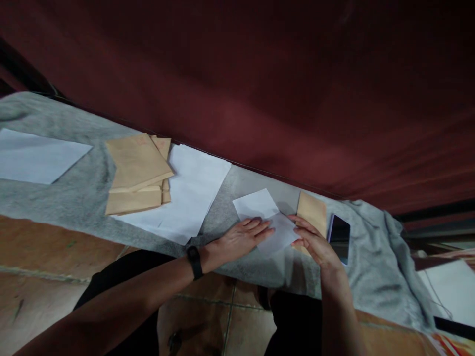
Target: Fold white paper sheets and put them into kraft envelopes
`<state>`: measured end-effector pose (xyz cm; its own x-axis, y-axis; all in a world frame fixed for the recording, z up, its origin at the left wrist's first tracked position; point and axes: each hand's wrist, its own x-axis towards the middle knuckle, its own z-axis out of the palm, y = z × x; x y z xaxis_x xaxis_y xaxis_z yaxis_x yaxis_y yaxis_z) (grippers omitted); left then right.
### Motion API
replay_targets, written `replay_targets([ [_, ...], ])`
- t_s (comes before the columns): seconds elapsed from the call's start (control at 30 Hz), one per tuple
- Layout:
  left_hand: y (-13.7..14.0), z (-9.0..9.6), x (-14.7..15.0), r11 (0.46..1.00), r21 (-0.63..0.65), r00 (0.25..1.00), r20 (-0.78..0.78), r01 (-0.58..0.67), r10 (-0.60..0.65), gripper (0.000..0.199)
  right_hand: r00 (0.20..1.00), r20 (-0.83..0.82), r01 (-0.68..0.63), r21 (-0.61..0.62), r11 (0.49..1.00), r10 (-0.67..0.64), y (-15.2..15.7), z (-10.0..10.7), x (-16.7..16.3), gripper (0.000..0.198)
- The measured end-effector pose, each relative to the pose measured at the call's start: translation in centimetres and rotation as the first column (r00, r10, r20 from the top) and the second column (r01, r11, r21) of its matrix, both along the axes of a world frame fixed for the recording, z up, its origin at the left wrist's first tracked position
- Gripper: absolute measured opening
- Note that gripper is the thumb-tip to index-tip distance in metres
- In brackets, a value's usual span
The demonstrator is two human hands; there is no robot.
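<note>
A white sheet of paper (280, 231) with a crease across it lies on the grey cloth in front of me, one part angled away from the other. My left hand (248, 236), a black band on its wrist, rests with fingers stretched flat on the paper's left part. At the right edge of the same sheet, my right hand (311, 241) has its fingers and thumb closed on the paper. Partly behind that hand lies a brown envelope (312, 210).
Left of my hands, several brown envelopes (139, 160) overlap a stack of white paper (196, 185). Another white sheet (40, 155) lies far left. A phone (339, 235) is right of my right hand. The grey cloth (378, 257) runs along a dark red upright surface (237, 99).
</note>
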<state>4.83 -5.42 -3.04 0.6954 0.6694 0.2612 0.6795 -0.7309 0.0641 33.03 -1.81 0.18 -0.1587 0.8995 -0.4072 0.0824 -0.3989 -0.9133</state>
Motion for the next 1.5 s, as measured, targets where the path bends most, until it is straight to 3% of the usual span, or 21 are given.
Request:
replay_targets([
  [0.1, 0.3, 0.3, -0.6, 0.99, -0.112, 0.994, 0.064, -0.085, 0.092, 0.052, 0.999, -0.046, -0.023, 0.017, 1.0, 0.024, 0.0, 0.1, -0.2, 0.035],
  [0.23, 0.5, 0.5, -1.6, 0.934, -0.283, 0.937, 0.207, -0.216, 0.28, 0.037, 0.983, -0.176, -0.051, -0.039, 0.998, 0.043, 0.5, 0.1, -0.9, 0.048],
  [0.37, 0.5, 0.4, -2.2, 0.882, -0.384, 0.883, 0.263, -0.274, 0.389, 0.03, 0.979, -0.196, -0.074, -0.081, 0.994, 0.056, 1.2, -0.2, -1.7, 0.05],
  [0.57, 1.0, 0.9, -2.6, 0.83, -0.44, 0.858, 0.213, -0.343, 0.467, 0.031, 0.998, 0.059, -0.027, 0.078, 0.997, 0.023, 1.7, -1.7, -3.4, 0.037],
  [0.67, 1.5, 1.7, -2.8, 0.756, -0.492, 0.828, 0.119, -0.431, 0.549, 0.03, 0.976, 0.217, -0.054, 0.175, 0.983, 0.015, 1.9, -2.2, -4.3, 0.027],
  [0.77, 1.8, 2.1, -3.0, 0.686, -0.554, 0.802, 0.055, -0.471, 0.595, 0.029, 0.922, 0.387, -0.117, 0.258, 0.959, 0.009, 1.9, -2.4, -4.9, 0.028],
  [0.87, 2.0, 2.0, -3.1, 0.662, -0.573, 0.783, 0.056, -0.483, 0.62, 0.026, 0.819, 0.573, -0.184, 0.317, 0.93, -0.034, 1.9, -2.3, -5.2, 0.031],
  [1.2, 3.1, 2.1, -3.3, 0.587, -0.67, 0.684, 0.159, -0.455, 0.712, 0.017, 0.635, 0.773, -0.341, 0.287, 0.895, -0.006, 1.8, -3.0, -5.0, 0.033],
  [1.5, 4.1, 1.8, -3.4, 0.576, -0.656, 0.681, 0.126, -0.488, 0.721, 0.011, 0.505, 0.863, -0.369, 0.215, 0.904, 0.0, 1.5, -2.8, -5.5, 0.028],
])
